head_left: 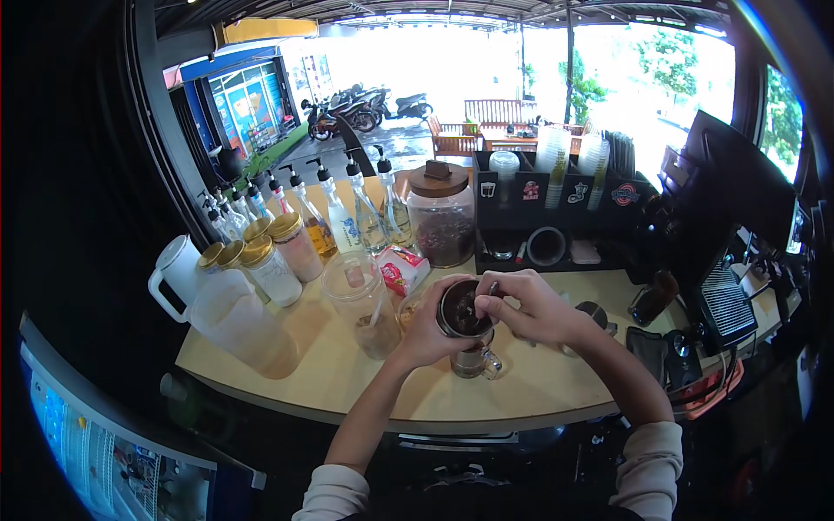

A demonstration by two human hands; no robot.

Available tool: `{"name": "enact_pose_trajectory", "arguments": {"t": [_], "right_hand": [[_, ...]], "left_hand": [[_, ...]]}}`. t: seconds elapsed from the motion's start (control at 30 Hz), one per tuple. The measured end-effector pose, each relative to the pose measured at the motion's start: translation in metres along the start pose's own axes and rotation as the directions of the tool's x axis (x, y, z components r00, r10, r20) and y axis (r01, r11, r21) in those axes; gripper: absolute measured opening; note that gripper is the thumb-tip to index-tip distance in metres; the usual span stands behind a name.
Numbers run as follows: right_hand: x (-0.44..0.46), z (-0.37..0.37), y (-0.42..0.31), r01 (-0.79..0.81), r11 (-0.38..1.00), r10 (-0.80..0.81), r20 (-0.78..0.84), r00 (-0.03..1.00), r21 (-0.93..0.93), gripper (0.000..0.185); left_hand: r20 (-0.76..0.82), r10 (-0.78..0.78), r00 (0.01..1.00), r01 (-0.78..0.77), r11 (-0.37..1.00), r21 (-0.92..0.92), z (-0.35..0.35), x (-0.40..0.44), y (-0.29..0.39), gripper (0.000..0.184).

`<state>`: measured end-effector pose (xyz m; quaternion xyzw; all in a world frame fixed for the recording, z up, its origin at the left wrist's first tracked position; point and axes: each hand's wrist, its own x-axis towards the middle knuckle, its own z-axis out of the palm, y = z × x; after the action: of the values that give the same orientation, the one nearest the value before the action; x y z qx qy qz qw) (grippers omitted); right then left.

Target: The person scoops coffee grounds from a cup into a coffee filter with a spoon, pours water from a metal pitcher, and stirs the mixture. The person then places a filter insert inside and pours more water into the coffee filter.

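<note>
My left hand (420, 337) is wrapped round a jar (444, 314) with dark brown contents, its mouth tipped toward me. My right hand (532, 306) pinches a spoon (493, 288), which reaches into the jar; its lower end is hard to make out among the dark contents. Just below the jar, a small glass mug (469, 362) with a handle stands on the counter, partly hidden by the jar. To the left of my left hand is a tall clear container (352, 286) with a utensil and some brownish contents inside. Behind it lies a red and white packet (403, 271).
Pump bottles (339, 213) line the counter's back left, with gold-lidded jars (285, 247) and a large frosted pitcher (239, 326) nearer me. A wooden-lidded jar (440, 227) stands by a black cup organizer (556, 195). An espresso machine (725, 295) is at right.
</note>
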<state>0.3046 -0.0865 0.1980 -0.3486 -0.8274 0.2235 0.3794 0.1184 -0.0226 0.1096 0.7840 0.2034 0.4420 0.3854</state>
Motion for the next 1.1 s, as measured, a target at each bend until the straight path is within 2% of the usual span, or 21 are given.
{"name": "enact_pose_trajectory", "arguments": {"t": [0.03,0.1,0.2,0.3,0.43,0.53,0.6,0.63,0.7,0.77,0.8,0.83,0.93,0.97,1.03,1.1], "right_hand": [[0.0,-0.002,-0.001,-0.002,1.0,0.002,-0.001,1.0,0.0,0.025],[0.0,-0.008,-0.005,-0.044,0.998,0.049,-0.097,0.994,0.054,0.024],[-0.004,-0.005,-0.006,0.01,1.0,-0.01,-0.007,1.0,-0.029,0.023],[-0.004,-0.006,-0.007,0.087,0.995,-0.091,-0.091,0.992,-0.05,0.022],[-0.004,-0.007,-0.015,-0.021,1.0,0.021,0.025,0.999,0.002,0.023],[-0.002,-0.01,-0.016,0.035,0.999,-0.037,-0.06,0.998,-0.032,0.024],[-0.001,-0.01,-0.016,0.007,1.0,-0.007,-0.026,1.0,-0.026,0.024],[0.0,-0.009,-0.016,-0.02,1.0,0.02,0.007,1.0,-0.02,0.024],[0.002,-0.008,-0.016,-0.006,0.998,0.009,0.036,0.999,-0.07,0.022],[0.008,-0.013,-0.017,0.002,0.998,-0.007,-0.082,0.997,-0.058,0.022],[0.009,-0.016,-0.015,-0.101,0.995,0.1,-0.059,0.993,-0.007,0.021],[0.009,-0.013,-0.014,-0.099,0.995,0.099,-0.058,0.993,-0.007,0.021],[0.008,-0.003,-0.009,0.023,0.996,-0.019,0.046,0.999,-0.085,0.019],[0.009,-0.005,-0.011,0.021,0.996,-0.018,0.042,0.999,-0.085,0.019],[0.012,-0.009,-0.017,-0.029,0.999,0.025,-0.096,0.995,-0.045,0.019],[0.012,-0.007,-0.016,-0.039,0.999,0.036,-0.084,0.996,-0.035,0.019]], "left_hand": [[0.002,0.0,1.0,0.0,1.0,-0.001,0.0,0.0,-0.002,0.085],[0.019,-0.007,1.0,0.01,0.989,-0.144,-0.002,-0.001,-0.004,0.087],[0.054,0.011,0.998,-0.002,0.987,-0.159,-0.006,0.0,-0.003,0.088],[0.046,0.042,0.998,-0.032,0.98,-0.197,-0.008,0.003,-0.006,0.089],[0.075,0.044,0.996,-0.029,0.981,-0.191,-0.012,0.005,0.003,0.088],[0.108,0.034,0.994,-0.015,0.984,-0.176,-0.011,0.007,0.009,0.089],[0.11,0.007,0.994,-0.004,1.0,-0.026,-0.013,0.007,0.013,0.09],[0.107,0.007,0.994,-0.005,1.0,-0.025,-0.014,0.007,0.014,0.09],[0.106,0.116,0.988,-0.135,0.97,0.2,-0.012,0.008,0.016,0.09],[0.095,0.086,0.992,-0.101,0.98,0.172,-0.01,0.006,0.016,0.089],[0.081,0.057,0.995,-0.068,0.987,0.147,-0.009,0.005,0.017,0.089],[0.08,0.057,0.995,-0.069,0.987,0.148,-0.009,0.004,0.017,0.089],[0.08,0.079,0.994,-0.094,0.974,0.208,-0.009,0.005,0.017,0.088],[0.076,0.088,0.993,-0.103,0.972,0.213,-0.009,0.005,0.017,0.088],[0.071,0.094,0.993,-0.107,0.97,0.217,-0.008,0.003,0.017,0.089],[0.064,0.136,0.989,-0.148,0.949,0.279,-0.009,0.002,0.017,0.089]]}}
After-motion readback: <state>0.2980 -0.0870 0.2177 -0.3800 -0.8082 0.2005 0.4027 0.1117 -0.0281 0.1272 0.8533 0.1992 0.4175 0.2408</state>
